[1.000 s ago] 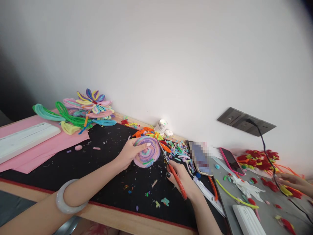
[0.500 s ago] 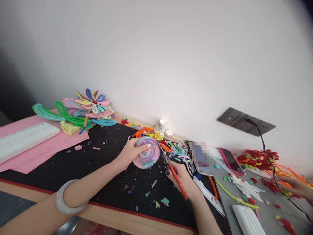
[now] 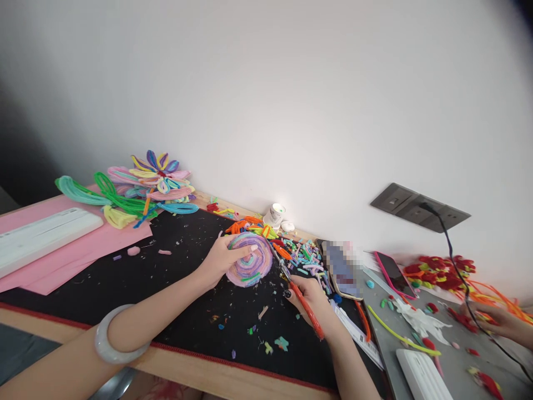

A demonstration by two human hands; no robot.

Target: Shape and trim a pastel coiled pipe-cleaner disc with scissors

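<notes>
My left hand (image 3: 225,256) grips a round, flat coil (image 3: 258,266) of fuzzy pipe cleaners in pink, purple and blue by its left side, thumb across the top. My right hand (image 3: 307,297) is wrapped around the red handles of a pair of scissors (image 3: 306,308). The blades point up and left, beside the coil's right edge; whether they touch it I cannot tell. Both hands are above a black mat (image 3: 179,322) strewn with small fuzzy clippings. Just behind the coil is a pile of orange and yellow pipe cleaner pieces (image 3: 250,222).
A pipe cleaner flower bundle (image 3: 158,183) lies on pink sheets (image 3: 120,244) beside a white bar-shaped box (image 3: 50,233). Against the wall stands a paper cup (image 3: 276,214). Right of the mat are phones (image 3: 393,272), a black cord (image 3: 452,253) and another person's hand (image 3: 495,319).
My right hand and the scissors have shifted slightly right and down, so the blade tips sit farther from the coil's top. The coil stays nearly still.
</notes>
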